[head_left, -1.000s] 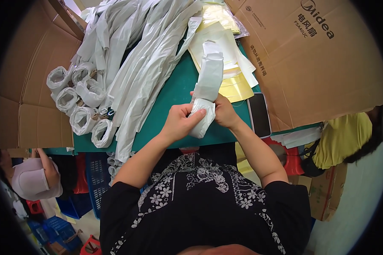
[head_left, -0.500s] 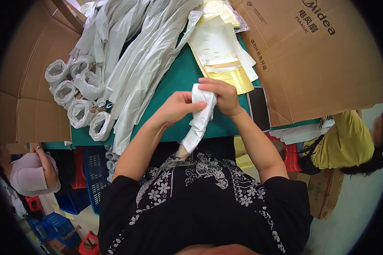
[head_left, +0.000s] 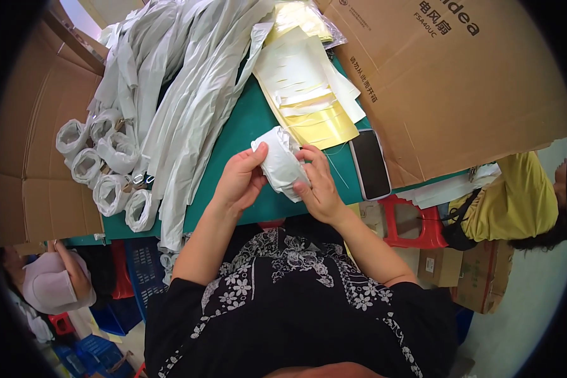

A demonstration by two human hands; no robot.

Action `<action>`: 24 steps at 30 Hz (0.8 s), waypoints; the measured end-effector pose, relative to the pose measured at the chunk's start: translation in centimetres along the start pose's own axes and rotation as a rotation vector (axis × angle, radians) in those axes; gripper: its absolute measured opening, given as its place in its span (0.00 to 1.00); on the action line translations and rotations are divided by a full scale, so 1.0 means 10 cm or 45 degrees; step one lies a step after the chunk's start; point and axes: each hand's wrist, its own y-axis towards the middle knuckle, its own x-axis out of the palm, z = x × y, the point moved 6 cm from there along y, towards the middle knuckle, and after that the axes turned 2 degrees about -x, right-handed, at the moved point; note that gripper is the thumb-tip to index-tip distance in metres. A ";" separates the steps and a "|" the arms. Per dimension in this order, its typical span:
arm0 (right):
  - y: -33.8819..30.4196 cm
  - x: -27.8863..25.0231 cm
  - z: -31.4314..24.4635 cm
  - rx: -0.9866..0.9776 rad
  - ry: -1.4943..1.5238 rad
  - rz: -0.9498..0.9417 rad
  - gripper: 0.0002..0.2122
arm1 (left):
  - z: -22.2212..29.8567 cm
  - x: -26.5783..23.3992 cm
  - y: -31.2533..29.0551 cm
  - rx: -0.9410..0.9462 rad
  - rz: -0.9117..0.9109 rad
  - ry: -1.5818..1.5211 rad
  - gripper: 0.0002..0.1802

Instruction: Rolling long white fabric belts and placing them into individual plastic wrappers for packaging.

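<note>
gathered up since half a second ago, the white strip [head_left: 282,162] no longer hangs toward the black shirt [head_left: 296,268]; in the head view i now see it as a short, creased bundle held between both hands, over the near part of the green counter [head_left: 236,131]. i read that as the work passing from a loose length to a compact shape, though i cannot tell whether its end is fastened. my view has swung a little too, so the things on the counter sit further left.

the left hand [head_left: 239,179] is clamped on the strip's upper left edge, thumb on top, other fingers curled and partly hidden. the right hand [head_left: 323,188] grips the opposite side, thumb at the lower corner, fingers along the right edge. just beyond lie yellow and white sheets [head_left: 324,129]; a phone [head_left: 370,165] lies to the right. further left, i see white loops [head_left: 121,162] beside long white strips [head_left: 189,120].
</note>
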 end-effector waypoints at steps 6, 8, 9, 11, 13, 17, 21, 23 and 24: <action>0.04 -0.22 -0.04 -0.023 -0.105 0.018 0.20 | 0.06 0.06 0.30 -0.204 -0.055 0.207 0.22; -0.03 -0.42 0.23 0.339 0.319 0.219 0.20 | 0.19 0.08 0.57 -0.267 -0.118 0.502 0.23; -0.09 -0.49 0.37 0.612 0.643 0.329 0.20 | 0.46 0.06 0.78 0.143 0.083 1.079 0.21; -0.02 -0.69 0.59 0.597 1.024 0.605 0.23 | 0.70 0.23 1.12 0.701 0.208 1.677 0.18; 0.06 -0.80 0.82 0.558 1.317 0.744 0.25 | 0.58 0.42 1.42 0.816 0.034 1.992 0.17; 0.18 -0.77 1.02 0.554 1.619 0.893 0.21 | 0.27 0.56 1.77 1.123 -0.091 2.817 0.12; 0.31 -0.70 1.15 0.589 1.689 1.030 0.22 | 0.22 0.49 1.98 1.229 0.020 2.887 0.06; 0.34 -0.62 1.37 0.613 1.633 1.021 0.22 | 0.31 0.51 1.92 1.126 0.044 2.715 0.06; 0.34 -0.57 1.47 0.656 1.621 1.041 0.23 | 0.36 0.49 1.89 1.022 0.078 2.541 0.06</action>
